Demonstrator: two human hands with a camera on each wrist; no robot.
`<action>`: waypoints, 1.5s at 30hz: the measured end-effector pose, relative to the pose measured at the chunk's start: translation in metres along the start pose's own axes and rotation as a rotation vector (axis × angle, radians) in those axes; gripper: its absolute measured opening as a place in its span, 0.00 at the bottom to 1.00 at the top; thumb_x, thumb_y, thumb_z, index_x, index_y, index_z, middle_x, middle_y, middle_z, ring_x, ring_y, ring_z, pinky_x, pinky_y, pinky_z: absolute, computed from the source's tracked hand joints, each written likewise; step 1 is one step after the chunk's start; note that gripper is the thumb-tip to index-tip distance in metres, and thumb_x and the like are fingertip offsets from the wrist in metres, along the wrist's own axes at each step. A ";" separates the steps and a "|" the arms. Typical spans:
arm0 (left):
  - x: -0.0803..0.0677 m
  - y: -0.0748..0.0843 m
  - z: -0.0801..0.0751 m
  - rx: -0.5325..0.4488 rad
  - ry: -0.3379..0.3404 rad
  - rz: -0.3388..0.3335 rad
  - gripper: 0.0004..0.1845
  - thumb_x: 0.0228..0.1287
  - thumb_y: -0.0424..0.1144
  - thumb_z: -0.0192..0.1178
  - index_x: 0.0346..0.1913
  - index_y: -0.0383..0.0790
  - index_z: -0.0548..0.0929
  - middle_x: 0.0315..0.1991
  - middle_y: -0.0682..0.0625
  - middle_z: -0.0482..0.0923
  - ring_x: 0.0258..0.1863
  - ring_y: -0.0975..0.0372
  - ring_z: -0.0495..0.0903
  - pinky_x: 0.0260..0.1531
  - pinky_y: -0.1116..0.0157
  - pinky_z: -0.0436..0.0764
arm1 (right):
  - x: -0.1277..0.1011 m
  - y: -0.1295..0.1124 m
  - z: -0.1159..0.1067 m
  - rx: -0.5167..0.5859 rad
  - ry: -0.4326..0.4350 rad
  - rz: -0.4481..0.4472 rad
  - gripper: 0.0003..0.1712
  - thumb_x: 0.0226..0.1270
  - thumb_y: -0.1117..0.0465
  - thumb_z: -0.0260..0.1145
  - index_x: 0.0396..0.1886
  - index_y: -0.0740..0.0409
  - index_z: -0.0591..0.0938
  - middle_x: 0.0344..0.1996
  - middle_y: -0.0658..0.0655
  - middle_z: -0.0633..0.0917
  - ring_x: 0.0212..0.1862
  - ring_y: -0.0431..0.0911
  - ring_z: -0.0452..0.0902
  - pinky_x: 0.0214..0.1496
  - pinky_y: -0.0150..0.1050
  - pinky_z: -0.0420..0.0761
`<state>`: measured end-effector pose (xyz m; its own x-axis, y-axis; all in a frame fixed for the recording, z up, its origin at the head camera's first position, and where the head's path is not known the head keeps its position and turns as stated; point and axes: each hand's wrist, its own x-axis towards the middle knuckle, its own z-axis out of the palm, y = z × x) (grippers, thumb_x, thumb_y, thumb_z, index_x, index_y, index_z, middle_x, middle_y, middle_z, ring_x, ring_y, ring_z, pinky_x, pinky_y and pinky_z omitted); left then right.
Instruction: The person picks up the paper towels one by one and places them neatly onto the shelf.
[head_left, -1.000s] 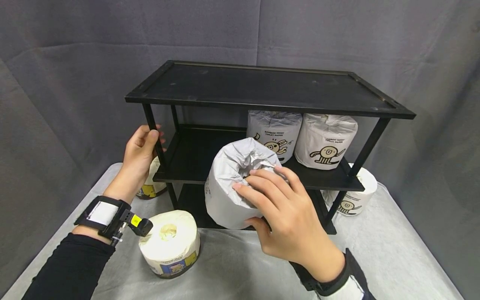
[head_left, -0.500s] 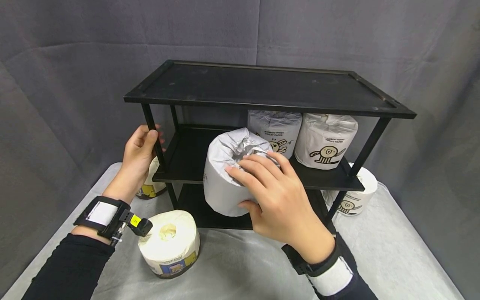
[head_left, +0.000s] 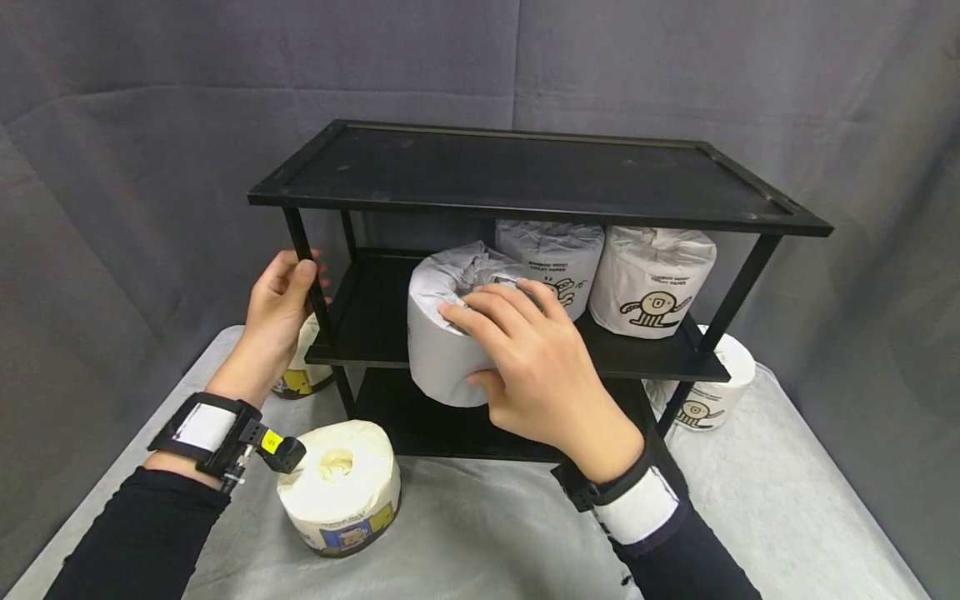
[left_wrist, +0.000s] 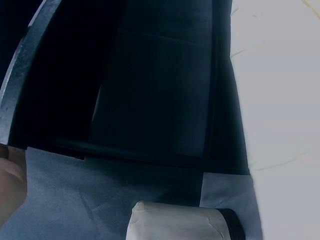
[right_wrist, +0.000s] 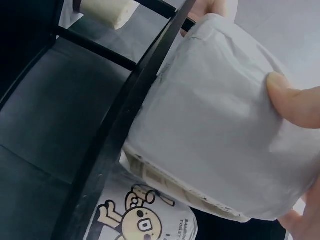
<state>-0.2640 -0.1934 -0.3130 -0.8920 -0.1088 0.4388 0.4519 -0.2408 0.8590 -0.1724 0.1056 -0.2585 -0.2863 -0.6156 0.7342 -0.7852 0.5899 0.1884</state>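
Observation:
My right hand (head_left: pixel 536 367) grips a white paper-wrapped toilet roll (head_left: pixel 442 358), thumb on its near side and fingers over its crumpled top. The roll is slightly tilted at the front of the middle tier of a black shelf rack (head_left: pixel 517 171); whether it touches the tier cannot be told. In the right wrist view, my thumb (right_wrist: pixel 295 102) presses the wrapper. My left hand (head_left: pixel 276 296) holds the rack's front left post (head_left: pixel 297 229). Two more wrapped toilet rolls, one left (head_left: pixel 555 267) and one right (head_left: pixel 652 279), stand side by side on the middle tier.
A cream toilet roll (head_left: pixel 341 483) stands on the cloth-covered table in front of the rack. Another cream roll (head_left: pixel 300 358) is partly hidden behind my left wrist. Beyond the right posts sits a wrapped roll (head_left: pixel 720 379). A grey curtain (head_left: pixel 420 58) hangs behind.
My right hand has carried the wrapped toilet roll up and inward, toward the middle tier, and the roll stands more upright. My left hand stays on the post.

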 end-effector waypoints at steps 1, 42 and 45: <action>0.000 0.000 0.000 -0.001 -0.002 0.000 0.10 0.64 0.49 0.64 0.43 0.50 0.82 0.38 0.54 0.77 0.40 0.61 0.75 0.39 0.69 0.79 | 0.002 0.000 0.000 0.001 -0.014 0.001 0.40 0.37 0.69 0.78 0.59 0.57 0.79 0.50 0.58 0.82 0.57 0.53 0.74 0.66 0.51 0.66; 0.000 -0.002 0.002 -0.026 -0.002 0.010 0.07 0.64 0.48 0.64 0.42 0.51 0.82 0.37 0.54 0.77 0.38 0.63 0.76 0.37 0.70 0.79 | 0.048 0.008 0.032 -0.085 -0.184 0.164 0.35 0.49 0.56 0.82 0.57 0.54 0.78 0.54 0.53 0.82 0.59 0.50 0.74 0.63 0.46 0.69; -0.001 -0.001 0.002 -0.016 0.007 0.013 0.07 0.65 0.48 0.64 0.42 0.52 0.82 0.37 0.54 0.77 0.38 0.63 0.75 0.36 0.71 0.79 | 0.053 0.008 0.034 -0.101 -0.213 0.177 0.34 0.50 0.54 0.82 0.57 0.53 0.79 0.52 0.52 0.83 0.58 0.50 0.75 0.63 0.46 0.70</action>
<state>-0.2640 -0.1915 -0.3141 -0.8860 -0.1186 0.4482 0.4634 -0.2547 0.8487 -0.2132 0.0598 -0.2402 -0.5307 -0.5882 0.6102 -0.6576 0.7400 0.1414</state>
